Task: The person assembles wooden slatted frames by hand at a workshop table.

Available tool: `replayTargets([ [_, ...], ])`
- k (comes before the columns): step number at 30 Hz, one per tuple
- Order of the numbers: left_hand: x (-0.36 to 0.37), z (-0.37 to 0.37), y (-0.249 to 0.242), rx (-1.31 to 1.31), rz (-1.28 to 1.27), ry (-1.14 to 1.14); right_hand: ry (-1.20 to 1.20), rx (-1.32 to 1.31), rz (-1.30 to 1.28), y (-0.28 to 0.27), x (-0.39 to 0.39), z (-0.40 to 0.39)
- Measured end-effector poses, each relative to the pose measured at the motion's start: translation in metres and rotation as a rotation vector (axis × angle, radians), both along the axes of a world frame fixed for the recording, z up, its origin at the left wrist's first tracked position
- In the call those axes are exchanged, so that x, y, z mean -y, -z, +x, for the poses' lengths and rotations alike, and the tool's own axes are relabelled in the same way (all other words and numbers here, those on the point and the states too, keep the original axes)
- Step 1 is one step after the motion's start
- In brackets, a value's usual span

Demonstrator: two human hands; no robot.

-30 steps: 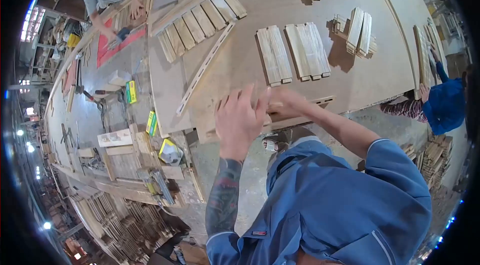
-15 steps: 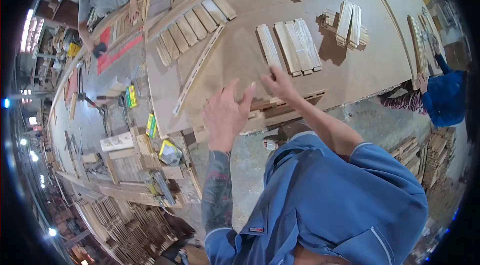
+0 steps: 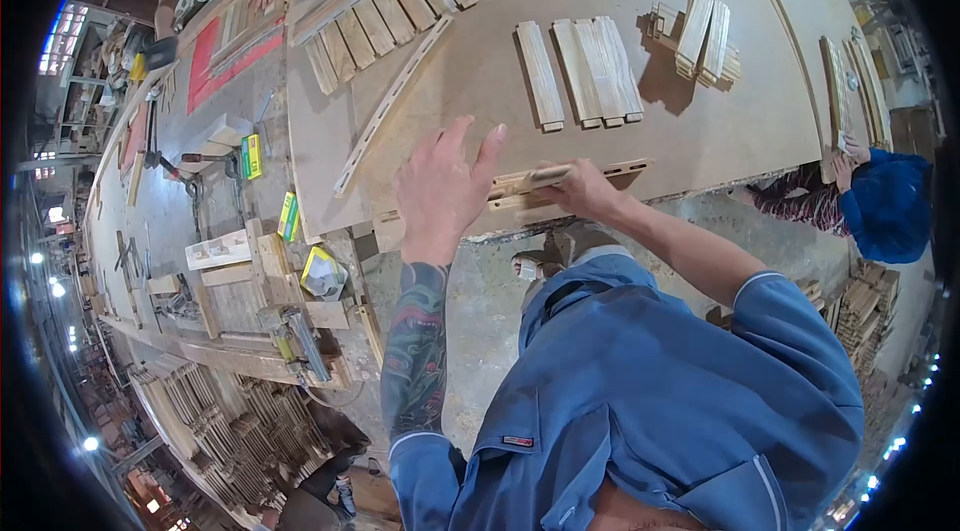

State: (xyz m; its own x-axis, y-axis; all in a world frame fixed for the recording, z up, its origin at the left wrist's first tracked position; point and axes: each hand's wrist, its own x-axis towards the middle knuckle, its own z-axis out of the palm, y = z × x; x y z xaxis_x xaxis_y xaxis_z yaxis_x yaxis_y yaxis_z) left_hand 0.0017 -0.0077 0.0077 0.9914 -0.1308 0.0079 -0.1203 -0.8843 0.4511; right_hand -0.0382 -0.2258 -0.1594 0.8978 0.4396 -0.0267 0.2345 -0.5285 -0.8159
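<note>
My left hand (image 3: pixel 440 186) hovers over the near part of the table, its fingers stretched up and the thumb spread apart, holding nothing. To its right, my right hand (image 3: pixel 585 193) is closed around a short wooden slat (image 3: pixel 548 176), seen nearly end-on. The slat is over a slotted wooden rail (image 3: pixel 628 169) lying along the near table edge; whether it sits in a slot cannot be made out. Beyond my hands lie a single slat (image 3: pixel 540 77) and a row of several slats (image 3: pixel 598 73). Another slotted rail (image 3: pixel 392 109) lies slanted to the left.
A partly assembled slatted panel (image 3: pixel 385 16) lies at the far left, and crossed slats (image 3: pixel 704 39) at the right. Co-workers work at the upper left and right (image 3: pixel 885 206). Yellow-green boxes (image 3: pixel 251 157) and clamps (image 3: pixel 188 171) are on the left bench.
My right hand has come down toward the rail at the near edge, and the slat in it now shows clearly. My left hand has risen slightly and stays open. The view has shifted a little.
</note>
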Motion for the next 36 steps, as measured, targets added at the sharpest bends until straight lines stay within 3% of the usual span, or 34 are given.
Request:
replayTargets([
  [4,0.018,0.005,-0.006,0.174,-0.035,0.095,0.013,0.176,-0.008,-0.010,-0.009,-0.003],
  [7,0.055,0.004,-0.010,0.189,-0.125,0.159,-0.060,0.139,-0.011,0.003,0.007,-0.003],
  [10,0.072,0.000,-0.007,-0.254,0.014,0.106,-0.093,-0.103,-0.014,0.017,0.034,0.021],
  [11,0.069,0.000,0.002,-0.183,-0.101,0.148,-0.013,-0.080,-0.110,0.026,0.041,0.046],
  [14,0.078,-0.007,0.008,0.053,-0.170,-0.042,0.217,0.273,-0.429,0.078,0.033,0.112],
  [15,0.070,-0.010,-0.004,-0.006,-0.278,0.039,0.229,0.320,-0.526,0.099,0.028,0.124],
  [19,0.078,-0.020,0.005,0.068,-0.135,-0.027,0.205,0.308,-0.683,0.122,0.023,0.122],
  [22,0.090,-0.009,0.019,-0.050,-0.115,-0.072,0.179,0.219,-0.705,0.124,0.057,0.123],
  [30,0.103,0.004,0.057,0.217,-0.240,-0.037,0.173,-0.139,-0.215,0.095,0.125,0.089],
  [36,0.112,0.015,0.072,0.169,-0.202,-0.010,0.151,-0.262,-0.062,0.093,0.138,0.037],
])
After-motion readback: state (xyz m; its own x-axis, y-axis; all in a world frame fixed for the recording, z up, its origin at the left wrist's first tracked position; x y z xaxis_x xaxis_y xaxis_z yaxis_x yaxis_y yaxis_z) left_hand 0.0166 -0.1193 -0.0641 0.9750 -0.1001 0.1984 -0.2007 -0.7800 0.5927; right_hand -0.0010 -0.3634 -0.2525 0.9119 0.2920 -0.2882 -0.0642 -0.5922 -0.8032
